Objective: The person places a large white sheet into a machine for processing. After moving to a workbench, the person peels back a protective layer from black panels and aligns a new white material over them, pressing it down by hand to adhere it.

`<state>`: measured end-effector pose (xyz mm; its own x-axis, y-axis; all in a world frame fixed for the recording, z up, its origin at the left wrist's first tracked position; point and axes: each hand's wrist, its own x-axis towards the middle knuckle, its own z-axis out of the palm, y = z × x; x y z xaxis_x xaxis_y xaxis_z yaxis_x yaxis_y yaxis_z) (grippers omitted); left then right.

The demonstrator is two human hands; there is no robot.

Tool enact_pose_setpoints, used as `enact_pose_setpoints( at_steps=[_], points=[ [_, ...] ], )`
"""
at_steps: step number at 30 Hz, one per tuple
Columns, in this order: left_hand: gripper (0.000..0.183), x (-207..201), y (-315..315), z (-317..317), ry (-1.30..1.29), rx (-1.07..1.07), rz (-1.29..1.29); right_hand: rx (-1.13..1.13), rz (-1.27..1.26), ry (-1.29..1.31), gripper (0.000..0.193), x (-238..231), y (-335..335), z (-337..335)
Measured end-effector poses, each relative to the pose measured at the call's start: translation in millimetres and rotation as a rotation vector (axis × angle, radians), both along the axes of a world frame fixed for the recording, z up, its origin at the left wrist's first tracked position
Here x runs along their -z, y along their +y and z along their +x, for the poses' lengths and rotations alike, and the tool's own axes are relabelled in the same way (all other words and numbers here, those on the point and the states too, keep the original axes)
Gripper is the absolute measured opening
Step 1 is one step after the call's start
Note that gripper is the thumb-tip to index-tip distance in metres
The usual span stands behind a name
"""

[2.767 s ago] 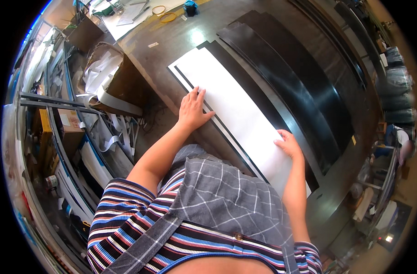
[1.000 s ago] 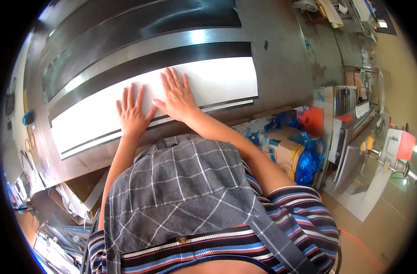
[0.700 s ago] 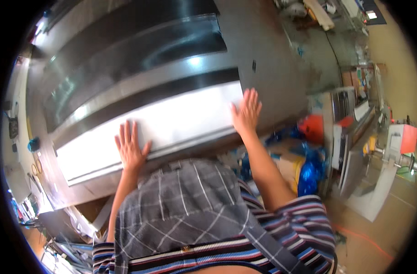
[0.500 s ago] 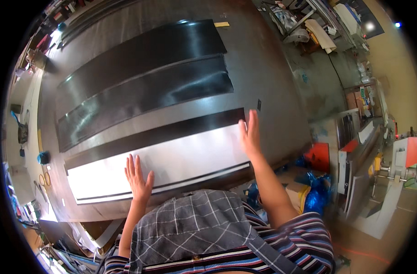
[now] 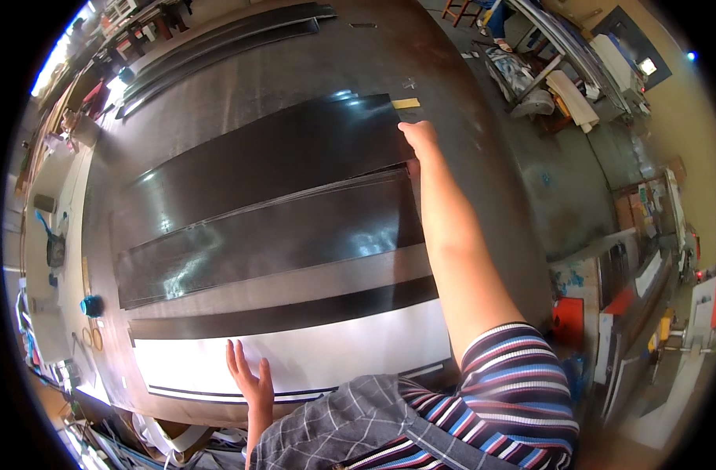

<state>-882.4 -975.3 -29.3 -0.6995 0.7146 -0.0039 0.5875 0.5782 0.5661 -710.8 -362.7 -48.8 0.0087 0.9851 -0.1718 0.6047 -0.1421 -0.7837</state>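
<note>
My left hand lies with fingers spread on a long white sheet at the near side of the metal table. A dark strip runs along the sheet's far side, and a thin black line lies near its front edge. My right arm stretches far forward. At its end, my right hand is closed, its fingertips at the right edge of the far black sheet, close to a yellow strip. Nearer to me lies a stack of black sheets, its layers slightly fanned.
More long dark sheets lie at the table's far side. On the left edge are a blue roll and scissors. Shelving with rolled material stands at the far right, and a red panel is right of the table.
My right hand has left the white sheet's right end and reached forward to the far black sheet. My left hand stays on the white sheet. The view has shifted, showing more of the table's far side.
</note>
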Motion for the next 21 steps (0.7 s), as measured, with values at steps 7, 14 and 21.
enact_pose_setpoints(
  at_steps=[7,14,21],
  points=[
    [0.043,-5,57,-4,-0.26,-0.045,0.349,-0.463,0.627,0.051,0.024,-101,-41,-16],
    [0.052,-59,190,-65,-1.411,-0.311,0.849,-0.387,0.843,0.53,0.013,-231,-261,35],
    [0.023,-69,96,-152,-1.281,-0.481,1.233,0.064,0.183,0.941,0.027,-140,-299,177]
  ],
)
